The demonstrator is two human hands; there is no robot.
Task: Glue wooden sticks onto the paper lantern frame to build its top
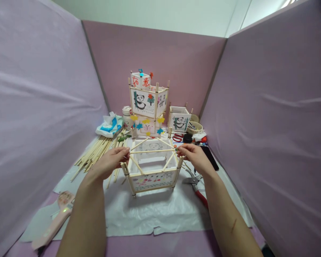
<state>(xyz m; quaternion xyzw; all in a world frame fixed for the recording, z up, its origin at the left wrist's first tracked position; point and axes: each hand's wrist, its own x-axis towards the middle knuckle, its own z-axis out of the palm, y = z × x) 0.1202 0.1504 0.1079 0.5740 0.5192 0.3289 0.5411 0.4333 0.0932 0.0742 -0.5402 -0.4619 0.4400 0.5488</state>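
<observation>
A square wooden-stick frame (153,182) with drawn paper sides stands upright on the white sheet. Thin sticks cross its top corners, and one long stick (152,151) lies across the middle. At that stick's left end, my left hand (115,160) is closed, its fingertips pinched by the frame's left edge. My right hand (192,155) pinches at the right end of the same stick. Behind the frame rises a tiered lantern-like structure (144,101) with panda drawings and coloured clay pieces.
Loose sticks (93,153) and a tissue pack (110,125) lie at left. A pink glue gun (55,226) is front left. Pliers with red handles (200,196), a black phone (209,157), red scissors (178,137) and another panda box (178,119) are at right.
</observation>
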